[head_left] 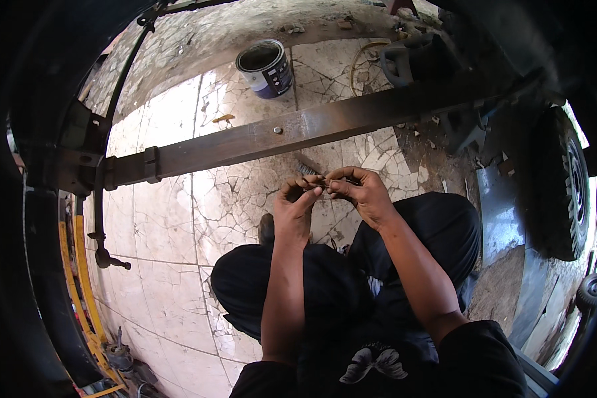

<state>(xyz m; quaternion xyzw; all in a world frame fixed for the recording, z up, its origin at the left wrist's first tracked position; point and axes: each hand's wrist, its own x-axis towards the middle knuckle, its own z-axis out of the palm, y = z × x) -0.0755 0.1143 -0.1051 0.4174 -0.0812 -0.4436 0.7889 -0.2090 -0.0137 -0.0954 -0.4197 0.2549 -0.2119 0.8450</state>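
Just above my knees, my left hand (294, 207) and my right hand (365, 196) meet fingertip to fingertip. Both are closed in a pinch round something small, dark and thin, mostly covered by the fingers; its kind I cannot make out. Beyond them a long rusty metal beam (225, 144) crosses the view, like a vehicle axle, with a round bolt head (278, 130) on its face. Neither hand touches it. On the floor just past my fingertips lies what looks like a wire brush (307, 164), partly hidden by the beam and my hands.
Behind the beam stands an open paint bucket (264, 68). A dark metal rod (100, 199) hangs at the left, near yellow bars (79, 272). To the right are a treaded tire (567, 186) and a metal sheet (499, 211). The floor is cracked tile (162, 232).
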